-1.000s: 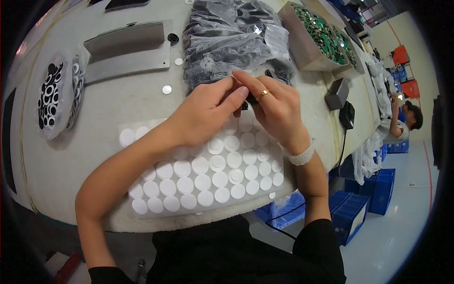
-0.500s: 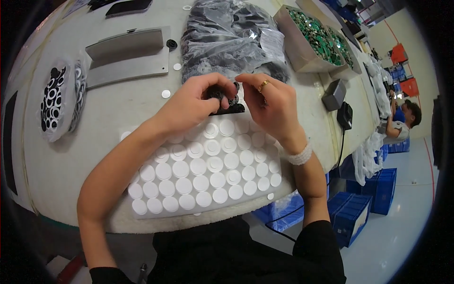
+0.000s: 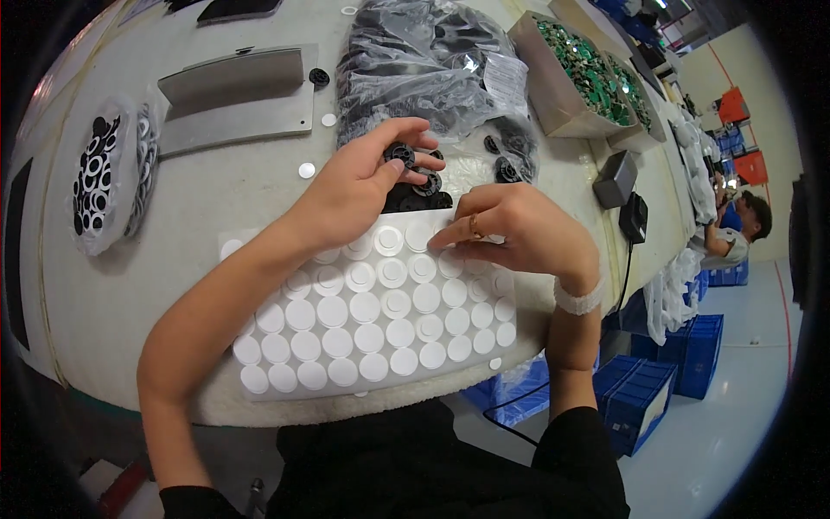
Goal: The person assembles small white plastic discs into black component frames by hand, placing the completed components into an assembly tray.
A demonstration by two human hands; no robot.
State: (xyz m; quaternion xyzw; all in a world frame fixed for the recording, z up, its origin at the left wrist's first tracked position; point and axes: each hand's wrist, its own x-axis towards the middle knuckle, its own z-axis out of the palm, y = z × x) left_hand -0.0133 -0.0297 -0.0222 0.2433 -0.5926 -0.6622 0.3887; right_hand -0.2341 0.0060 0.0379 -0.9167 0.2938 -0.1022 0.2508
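While the left hand [image 3: 359,186] pinches a small black ring-shaped part [image 3: 400,154] between thumb and fingers above a loose heap of the same parts [image 3: 421,192], the right hand [image 3: 519,233] lies on the white sheet of round stickers [image 3: 372,320], its fingertips pressing at a disc near the sheet's far edge; whether it has actually lifted one I cannot tell. The sheet rests on the pale surface [image 3: 216,199], just in front of the clear bags of black parts [image 3: 415,60]. The risk, as I judge it, is a sticker peeling crooked or folding onto itself if the fingertips drag sideways, or the pinched part slipping from so light a grip and rolling among the loose ones.
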